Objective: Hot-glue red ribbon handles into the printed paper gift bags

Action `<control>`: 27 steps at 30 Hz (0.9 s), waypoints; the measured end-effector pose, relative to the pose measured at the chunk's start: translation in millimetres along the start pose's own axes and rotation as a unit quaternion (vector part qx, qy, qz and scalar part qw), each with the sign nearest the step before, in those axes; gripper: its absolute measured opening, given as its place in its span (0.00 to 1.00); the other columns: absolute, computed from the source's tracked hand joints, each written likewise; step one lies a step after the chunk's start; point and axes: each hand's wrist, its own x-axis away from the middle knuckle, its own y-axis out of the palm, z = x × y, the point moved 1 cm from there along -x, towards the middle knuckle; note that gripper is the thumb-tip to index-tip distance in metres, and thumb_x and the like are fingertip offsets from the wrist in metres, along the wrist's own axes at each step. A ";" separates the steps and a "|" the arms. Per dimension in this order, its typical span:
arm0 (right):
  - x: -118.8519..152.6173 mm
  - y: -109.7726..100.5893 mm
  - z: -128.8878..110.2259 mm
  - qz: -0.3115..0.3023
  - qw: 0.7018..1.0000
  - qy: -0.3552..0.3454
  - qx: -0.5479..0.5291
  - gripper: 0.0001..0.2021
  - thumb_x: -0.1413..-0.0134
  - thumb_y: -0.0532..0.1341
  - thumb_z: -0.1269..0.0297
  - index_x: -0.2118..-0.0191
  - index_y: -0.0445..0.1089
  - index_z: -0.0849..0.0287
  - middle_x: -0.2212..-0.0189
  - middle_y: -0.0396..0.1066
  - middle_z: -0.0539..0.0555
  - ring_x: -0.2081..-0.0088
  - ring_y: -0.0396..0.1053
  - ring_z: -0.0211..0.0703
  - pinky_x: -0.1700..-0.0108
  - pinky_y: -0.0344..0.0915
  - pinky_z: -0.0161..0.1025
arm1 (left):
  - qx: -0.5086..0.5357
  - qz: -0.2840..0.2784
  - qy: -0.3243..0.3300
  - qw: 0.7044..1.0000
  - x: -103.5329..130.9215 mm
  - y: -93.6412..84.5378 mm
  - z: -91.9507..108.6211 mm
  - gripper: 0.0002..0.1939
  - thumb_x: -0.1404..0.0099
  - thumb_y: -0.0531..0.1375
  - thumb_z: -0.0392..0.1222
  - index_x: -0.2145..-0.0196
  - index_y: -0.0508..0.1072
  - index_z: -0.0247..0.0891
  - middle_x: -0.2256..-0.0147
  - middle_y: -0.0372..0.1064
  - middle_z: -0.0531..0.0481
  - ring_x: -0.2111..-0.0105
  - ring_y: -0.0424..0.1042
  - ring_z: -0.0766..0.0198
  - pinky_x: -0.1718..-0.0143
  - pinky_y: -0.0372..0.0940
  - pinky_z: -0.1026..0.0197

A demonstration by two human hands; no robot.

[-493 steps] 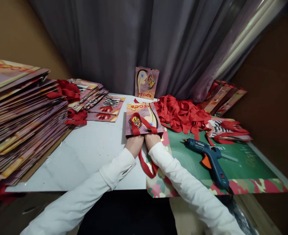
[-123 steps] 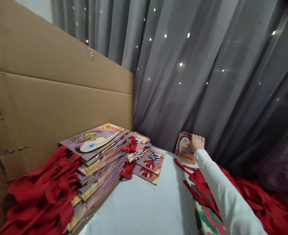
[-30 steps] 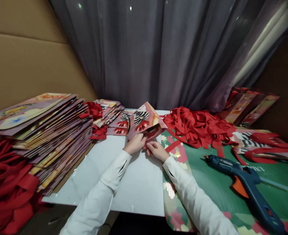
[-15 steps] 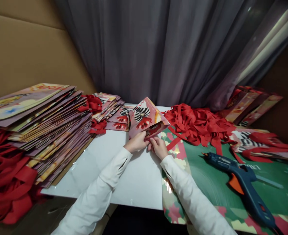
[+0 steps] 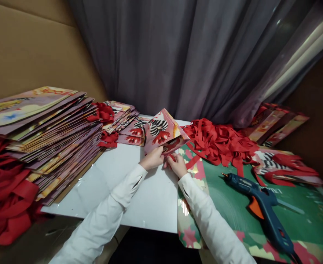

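A pink printed paper bag (image 5: 161, 128) with zebra-striped figures is tilted up in front of me at the middle of the table. My left hand (image 5: 153, 158) grips its lower edge. Close beside it, my right hand (image 5: 177, 165) is closed at the bag's lower right edge, fingers pinched on a bit of red ribbon (image 5: 193, 162). The fingertips of both hands nearly meet under the bag. More flat printed pieces (image 5: 134, 132) lie behind the bag on the left.
Tall stack of printed bags (image 5: 65, 143) at left, with red ribbon (image 5: 10, 198) beside it. Red ribbon heap (image 5: 219, 141) at back right. A blue glue gun (image 5: 265, 205) lies on the green sheet (image 5: 224, 198). White board (image 5: 123, 190) under my hands; grey curtain behind.
The view has shifted slightly, so the glue gun and right-hand items appear further left. Red ribbon now shows at my right fingertips. Both hands stay at the bag's lower edge.
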 end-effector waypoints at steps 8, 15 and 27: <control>-1.7 5.0 -2.2 0.030 0.999 0.028 -0.012 0.09 0.49 0.51 0.59 0.69 0.64 0.57 0.87 0.67 0.46 0.89 0.55 0.35 0.85 0.52 0.33 | 0.053 0.027 0.077 0.995 0.8 -0.6 2.0 0.23 0.42 0.51 0.27 0.48 0.64 0.34 0.51 0.70 0.42 0.50 0.69 0.57 0.49 0.65 0.56; 0.2 1.7 0.0 0.013 0.999 -0.014 0.031 0.06 0.46 0.52 0.60 0.69 0.61 0.56 0.83 0.72 0.47 0.85 0.61 0.35 0.78 0.58 0.33 | 0.022 0.050 0.044 0.998 -0.6 5.8 -3.1 0.11 0.39 0.51 0.31 0.60 0.69 0.32 0.60 0.73 0.36 0.57 0.73 0.49 0.55 0.67 0.49; 1.5 -0.4 -7.8 0.051 0.998 -0.004 -0.041 0.07 0.49 0.53 0.60 0.67 0.65 0.56 0.87 0.66 0.44 0.87 0.59 0.36 0.83 0.56 0.32 | 0.055 0.063 0.098 0.992 4.1 0.6 7.5 0.19 0.41 0.51 0.29 0.51 0.64 0.33 0.52 0.70 0.40 0.51 0.70 0.56 0.50 0.65 0.55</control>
